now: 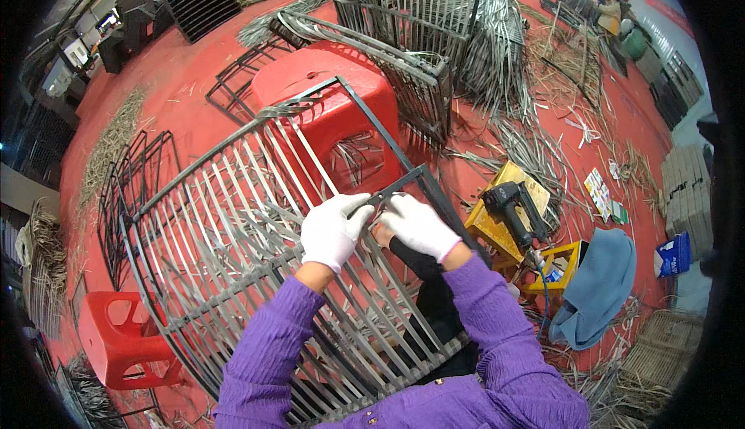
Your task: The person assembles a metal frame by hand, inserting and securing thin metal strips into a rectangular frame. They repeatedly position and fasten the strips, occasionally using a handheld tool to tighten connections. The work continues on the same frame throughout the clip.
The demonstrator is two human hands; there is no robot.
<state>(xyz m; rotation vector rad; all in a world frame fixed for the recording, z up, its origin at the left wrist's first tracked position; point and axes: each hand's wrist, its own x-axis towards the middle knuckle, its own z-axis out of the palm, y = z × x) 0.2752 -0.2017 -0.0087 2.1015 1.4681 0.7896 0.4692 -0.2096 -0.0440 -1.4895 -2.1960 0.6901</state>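
We're mid-weave — left hand (pixel 332 230) and right hand (pixel 417 226) pinch a strip (pixel 371 210) on the frame's (pixel 155 200) three-o'clock edge — next, pulling it taut.

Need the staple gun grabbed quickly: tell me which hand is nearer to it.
Right. The right hand grips the metal frame just left of the black staple gun; the left hand sits farther left, beyond it.

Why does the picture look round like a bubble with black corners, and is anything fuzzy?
In the head view the fisheye lens bends straight edges, so the metal frame bows outward, and the rim goes black. The left hand and right hand in white gloves are sharp in the middle; the person far off at the top right looks small and soft. The lighting is even, with faint shadows.
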